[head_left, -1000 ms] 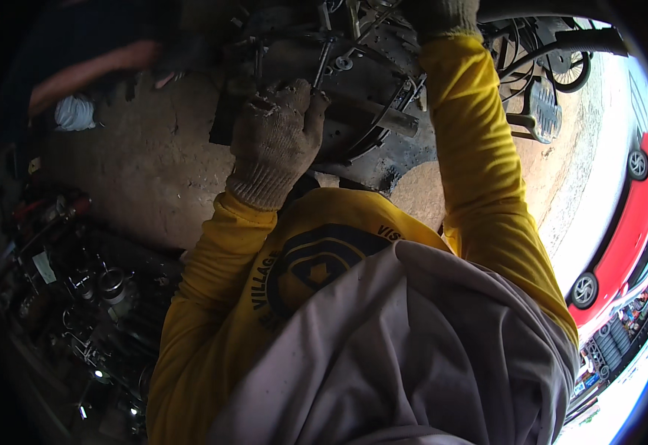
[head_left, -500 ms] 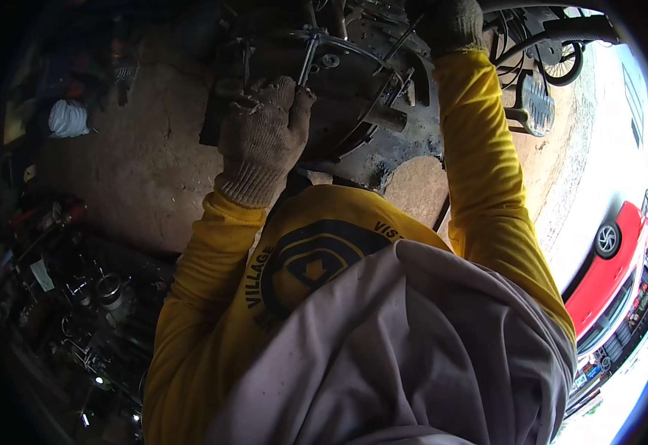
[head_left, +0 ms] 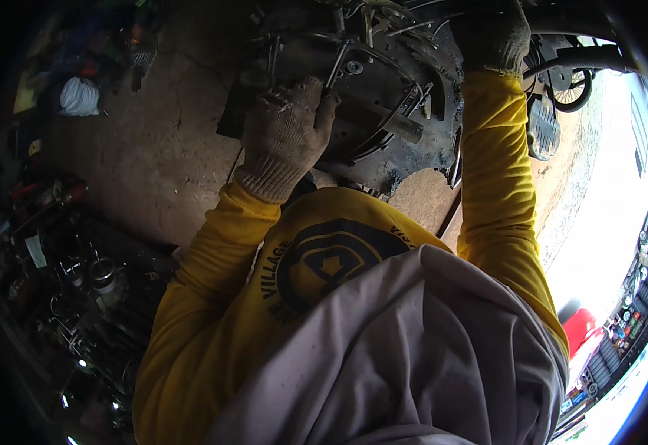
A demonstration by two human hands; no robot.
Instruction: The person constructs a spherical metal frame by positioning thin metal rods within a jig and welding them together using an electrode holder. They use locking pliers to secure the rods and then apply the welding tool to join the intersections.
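My left hand [head_left: 283, 137], in a worn knit glove, lies at the near left of a dark round metal assembly [head_left: 383, 152]. Its fingers curl down and the thumb points away from me, beside the lower end of a thin metal rod [head_left: 336, 67]. What the fingers close on is hidden. At the top edge my right hand [head_left: 491, 37], gloved too, reaches over the assembly's far right side. Shadow and the frame's edge hide its fingers. Curved bars and a small ring-shaped piece [head_left: 354, 67] sit on the assembly.
Dark machine parts [head_left: 101, 278] crowd the lower left. A white bundle [head_left: 80, 96] lies on the brown floor [head_left: 153, 156]. To the right are a black hose [head_left: 591, 58], a spoked wheel [head_left: 572, 90] and a ribbed pedal-like piece [head_left: 544, 127]. Part of a red car [head_left: 578, 330] shows outside.
The view has turned, so the assembly appears farther right and the red car is mostly out of sight. My right hand has shifted right; the thin rod beside it no longer shows there.
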